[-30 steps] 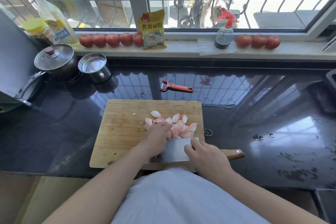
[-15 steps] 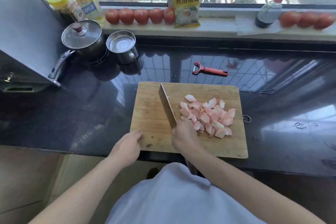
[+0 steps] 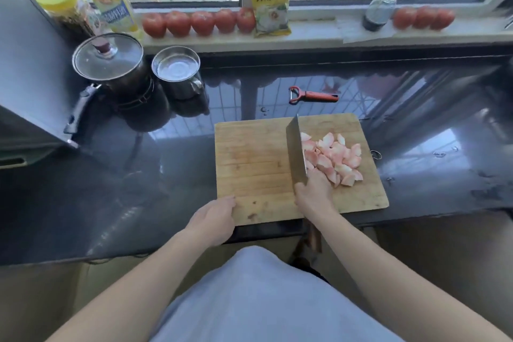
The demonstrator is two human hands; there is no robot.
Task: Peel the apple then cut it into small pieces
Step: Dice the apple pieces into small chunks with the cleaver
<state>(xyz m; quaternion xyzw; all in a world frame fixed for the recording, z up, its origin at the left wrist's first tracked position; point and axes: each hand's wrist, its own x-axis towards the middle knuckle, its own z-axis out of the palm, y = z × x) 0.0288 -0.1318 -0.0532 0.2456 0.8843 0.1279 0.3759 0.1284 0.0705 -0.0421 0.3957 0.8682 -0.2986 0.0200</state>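
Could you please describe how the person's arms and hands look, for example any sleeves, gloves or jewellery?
Both forearms are bare up to the frame's bottom edge; no sleeves show. The left hand and right hand wear no gloves, and no rings, watch or bracelets are visible. Between the arms, the person wears a pale, light blue-grey garment over the torso, without visible markings.

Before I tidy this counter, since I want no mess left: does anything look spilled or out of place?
Little stands out. A few small wet spots dot the dark counter right of the cutting board. The peeler lies loose behind the board. The apple pieces stay piled on the board beside the cleaver.
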